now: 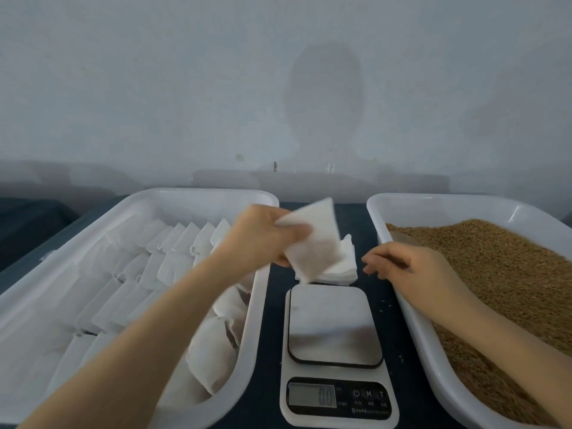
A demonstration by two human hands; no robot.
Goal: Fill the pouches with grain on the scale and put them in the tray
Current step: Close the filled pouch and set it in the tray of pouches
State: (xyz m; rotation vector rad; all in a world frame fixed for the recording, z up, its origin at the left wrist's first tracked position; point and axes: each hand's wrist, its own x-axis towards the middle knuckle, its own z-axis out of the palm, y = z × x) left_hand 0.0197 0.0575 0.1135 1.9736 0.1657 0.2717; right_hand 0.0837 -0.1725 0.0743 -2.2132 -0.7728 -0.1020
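Though blurred, pouch [312, 239] seemingly flat, white.

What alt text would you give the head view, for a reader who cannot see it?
The left hand holds a flat white pouch just beyond a bare scale, while the right hand rests, fingers loosely curled, at the rim of a white tray of grain. A second white tray on the left holds rows of filled pouches.
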